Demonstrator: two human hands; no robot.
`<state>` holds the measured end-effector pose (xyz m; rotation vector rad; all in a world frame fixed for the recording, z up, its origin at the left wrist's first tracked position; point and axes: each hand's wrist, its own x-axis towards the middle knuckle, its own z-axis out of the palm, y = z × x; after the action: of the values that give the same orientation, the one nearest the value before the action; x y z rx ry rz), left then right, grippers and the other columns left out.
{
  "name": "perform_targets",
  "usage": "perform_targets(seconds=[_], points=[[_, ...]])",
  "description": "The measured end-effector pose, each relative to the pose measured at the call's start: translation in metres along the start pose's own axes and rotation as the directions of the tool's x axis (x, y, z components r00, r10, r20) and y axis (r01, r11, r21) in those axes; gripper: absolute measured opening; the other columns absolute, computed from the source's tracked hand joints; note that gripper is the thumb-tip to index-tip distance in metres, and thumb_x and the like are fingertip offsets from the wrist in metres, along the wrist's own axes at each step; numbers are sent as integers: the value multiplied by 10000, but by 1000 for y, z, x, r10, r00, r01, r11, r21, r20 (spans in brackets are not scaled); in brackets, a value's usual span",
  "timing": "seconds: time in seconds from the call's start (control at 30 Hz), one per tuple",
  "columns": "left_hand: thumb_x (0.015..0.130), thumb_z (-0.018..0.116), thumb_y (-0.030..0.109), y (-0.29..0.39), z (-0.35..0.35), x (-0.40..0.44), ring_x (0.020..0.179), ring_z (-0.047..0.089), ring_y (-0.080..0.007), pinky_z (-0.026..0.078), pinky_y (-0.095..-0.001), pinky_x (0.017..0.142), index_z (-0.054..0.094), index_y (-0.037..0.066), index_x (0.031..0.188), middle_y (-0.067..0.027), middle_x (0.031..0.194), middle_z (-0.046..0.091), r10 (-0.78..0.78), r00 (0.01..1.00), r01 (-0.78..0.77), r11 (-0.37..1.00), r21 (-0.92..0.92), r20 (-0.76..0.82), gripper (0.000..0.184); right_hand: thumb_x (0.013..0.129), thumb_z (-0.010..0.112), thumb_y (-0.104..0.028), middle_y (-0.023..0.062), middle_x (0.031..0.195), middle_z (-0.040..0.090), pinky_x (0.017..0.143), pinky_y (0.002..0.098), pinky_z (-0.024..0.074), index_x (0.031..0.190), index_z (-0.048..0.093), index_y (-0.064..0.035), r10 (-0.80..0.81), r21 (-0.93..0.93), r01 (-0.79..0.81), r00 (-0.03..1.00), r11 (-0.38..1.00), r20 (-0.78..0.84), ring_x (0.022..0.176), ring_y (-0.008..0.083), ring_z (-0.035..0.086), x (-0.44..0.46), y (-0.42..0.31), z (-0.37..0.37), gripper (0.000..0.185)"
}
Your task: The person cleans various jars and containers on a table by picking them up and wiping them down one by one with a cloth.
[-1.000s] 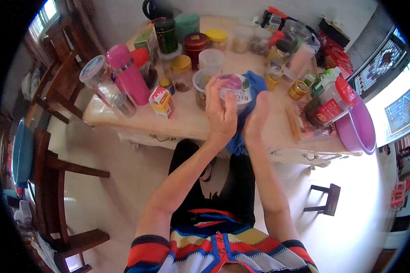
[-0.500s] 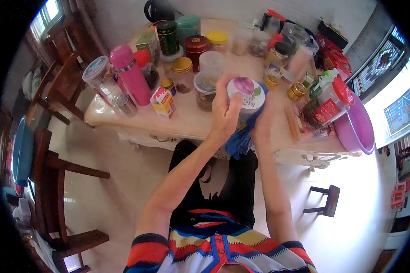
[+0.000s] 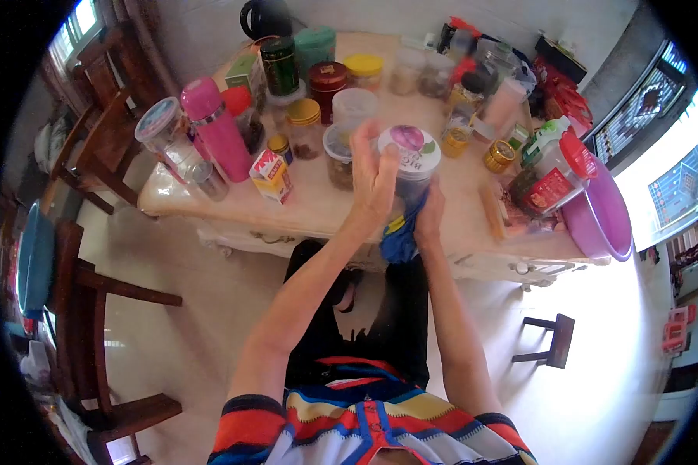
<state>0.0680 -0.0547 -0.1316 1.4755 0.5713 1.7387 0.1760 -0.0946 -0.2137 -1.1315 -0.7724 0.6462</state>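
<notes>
A clear jar with a white lid (image 3: 409, 151), printed with a purple flower, stands between my hands above the table's front edge. My left hand (image 3: 375, 178) grips the jar's left side, fingers pointing up beside the lid. Lower on the right, my right hand (image 3: 430, 217) is closed round a blue cloth (image 3: 399, 242) with a yellow patch, which it presses to the jar's lower part. The cloth hangs over the table edge. Just left of my left hand is a tub with brown contents (image 3: 339, 167).
On the table (image 3: 310, 213) are a pink thermos (image 3: 217, 132), a small yellow-white carton (image 3: 271, 177), several lidded jars, a gold tin (image 3: 499, 156), a tilted red-lidded jar (image 3: 549, 186) and a purple basin (image 3: 601, 217). A stool (image 3: 560, 341) stands on the floor.
The blue cloth has moved from the jar's upper right side down below it. My right hand has moved down with it, and the lid is now fully visible.
</notes>
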Motion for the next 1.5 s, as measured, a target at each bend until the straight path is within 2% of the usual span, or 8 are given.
perform_targets(seconds=[0.1,0.23,0.3,0.47,0.57,0.8,1.03,1.5], points=[[896,531,265,16,-7,-7,1136,395,-330,307,-405,979,424,-28,1204,-217,1162,440,85,996,-77,930,358,-5,438,996,339,-333,96,1060,584,898,311,395,1080,559,63,-57,22,56,998,998,6,962,170,516,-1,-1,2,461],[871,574,280,29,1,-10,1118,418,-361,325,-406,965,422,-31,1207,-235,1168,453,1,1000,7,924,383,-18,483,998,336,-335,97,1057,585,890,308,400,1083,557,64,-79,-8,79,997,997,14,962,170,518,-8,-7,6,464],[860,588,271,29,10,-7,1100,440,-359,333,-406,960,429,-29,1211,-225,1162,465,-267,964,265,947,180,-11,488,996,338,-338,102,1065,588,888,307,403,1089,558,67,-89,-2,89,996,996,7,969,168,519,-10,-8,7,470],[868,573,221,15,14,-8,1027,516,-303,393,-373,906,455,-40,1201,-207,1119,526,-172,985,173,984,49,-28,439,991,350,-347,113,1074,603,881,305,408,1095,566,73,-114,-161,101,991,982,-72,969,165,526,-4,-27,9,484],[874,555,186,13,12,-11,981,541,-265,417,-340,875,475,-42,1189,-196,1086,557,-172,985,172,984,-42,-1,397,984,375,-361,86,1029,621,867,299,410,1031,607,44,-95,188,105,994,977,-62,939,152,540,23,-43,9,469],[888,513,174,3,14,-5,947,542,-227,419,-319,862,492,-31,1187,-181,1028,574,-121,992,119,992,-46,-31,362,988,368,-398,38,1021,610,897,264,409,1027,599,0,63,385,-116,987,916,147,966,123,544,36,-74,16,462],[887,519,196,5,21,-6,917,551,-217,430,-319,836,504,-22,1148,-169,972,594,-49,990,37,995,-95,-132,341,995,325,-403,85,1108,601,914,286,406,1156,554,43,26,197,-42,996,980,85,985,145,547,10,-19,3,527],[868,473,77,4,10,5,770,487,-69,423,-215,683,549,-9,1127,-24,876,561,-250,960,279,887,-369,125,284,982,383,-425,19,1025,594,852,252,414,1065,586,-50,-13,310,-14,996,951,86,909,86,523,40,-68,12,435]])
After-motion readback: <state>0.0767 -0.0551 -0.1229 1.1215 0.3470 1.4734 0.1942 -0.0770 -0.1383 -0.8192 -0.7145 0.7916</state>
